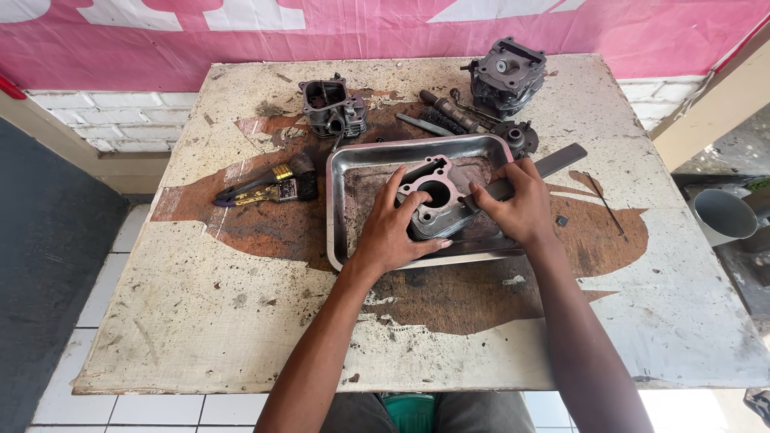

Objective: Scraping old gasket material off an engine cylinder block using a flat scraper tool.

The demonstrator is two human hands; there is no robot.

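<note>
Head view: left hand fingers curl over the near-left side of a cylinder block, gripping it. Right hand fingers close on a flat metal bar, pressing it against the block's right edge. Block sits in a steel tray under both palms. Left of the fingers lies a brush. Beyond the fingertips stand engine parts and a cylinder head on the stained table.

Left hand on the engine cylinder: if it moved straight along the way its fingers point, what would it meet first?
Probably the right hand: the left hand points up-right across the engine cylinder.
</note>
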